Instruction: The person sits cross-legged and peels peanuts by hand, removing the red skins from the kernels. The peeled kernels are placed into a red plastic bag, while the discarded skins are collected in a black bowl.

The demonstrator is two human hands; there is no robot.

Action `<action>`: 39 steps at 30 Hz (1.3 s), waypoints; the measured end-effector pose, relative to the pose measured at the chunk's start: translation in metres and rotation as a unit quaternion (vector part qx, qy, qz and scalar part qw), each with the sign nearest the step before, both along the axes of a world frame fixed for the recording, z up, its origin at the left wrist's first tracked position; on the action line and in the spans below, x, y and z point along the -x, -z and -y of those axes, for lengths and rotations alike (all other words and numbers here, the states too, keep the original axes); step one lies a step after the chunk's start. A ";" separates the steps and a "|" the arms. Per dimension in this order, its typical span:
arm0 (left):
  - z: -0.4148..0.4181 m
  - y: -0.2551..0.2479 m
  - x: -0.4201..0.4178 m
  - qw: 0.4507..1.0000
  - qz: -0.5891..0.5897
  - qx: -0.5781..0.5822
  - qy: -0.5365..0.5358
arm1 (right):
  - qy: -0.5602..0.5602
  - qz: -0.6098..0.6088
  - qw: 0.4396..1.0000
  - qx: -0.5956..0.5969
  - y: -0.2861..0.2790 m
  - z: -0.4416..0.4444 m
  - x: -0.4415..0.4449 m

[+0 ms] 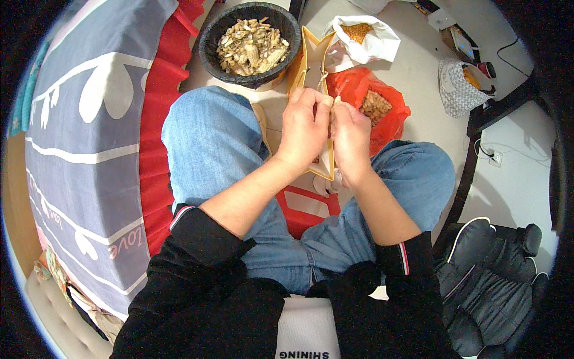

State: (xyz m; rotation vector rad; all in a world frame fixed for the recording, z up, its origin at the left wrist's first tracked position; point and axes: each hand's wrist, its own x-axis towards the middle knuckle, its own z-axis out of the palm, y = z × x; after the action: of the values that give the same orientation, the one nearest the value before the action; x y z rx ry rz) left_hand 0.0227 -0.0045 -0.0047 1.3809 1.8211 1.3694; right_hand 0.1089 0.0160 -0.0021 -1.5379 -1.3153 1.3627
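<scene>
My left hand (301, 128) and my right hand (353, 137) meet above an upright paper gift bag (318, 67) between my knees. Their fingertips pinch a small tan peanut shell (334, 102), mostly hidden by the fingers. White inner walls and cord handles show in the paper bag, and a few reddish kernels (316, 159) are visible low inside it. Just beyond my right hand lies a red plastic bag (347, 83), its mouth spread around unshelled peanuts (375, 107).
A black-lined bin (205, 42) holds peanut shells and corn cobs (253, 54). Corn kernels (357, 32) fill a white sack (381, 49). Left is a bed with a patterned cover (103, 157); a black padded chair (489, 291) stands lower right. A checked bag (453, 87) sits upper right.
</scene>
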 end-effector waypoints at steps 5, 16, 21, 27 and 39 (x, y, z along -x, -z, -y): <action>-0.003 0.003 0.002 0.984 0.163 0.058 0.038 | 0.012 -0.246 0.957 0.151 0.006 -0.009 -0.007; -0.004 0.008 0.002 0.946 0.309 0.073 0.070 | -0.008 -0.349 0.925 0.150 0.002 -0.022 -0.019; -0.006 0.015 0.009 0.840 0.517 0.150 0.070 | -0.123 0.000 0.992 0.026 -0.006 -0.017 -0.013; -0.005 0.032 0.015 0.811 0.534 0.236 0.036 | -0.176 -0.054 0.980 0.071 0.002 -0.013 -0.011; -0.028 -0.018 0.055 0.973 0.222 0.063 -0.022 | -0.050 -0.369 0.907 0.195 -0.011 -0.029 -0.023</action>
State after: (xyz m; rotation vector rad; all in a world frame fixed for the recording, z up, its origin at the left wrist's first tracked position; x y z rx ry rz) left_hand -0.0320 0.0230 0.0133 0.8864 1.6104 1.4198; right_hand 0.1315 0.0445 0.0085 -0.9951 -0.6708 2.0925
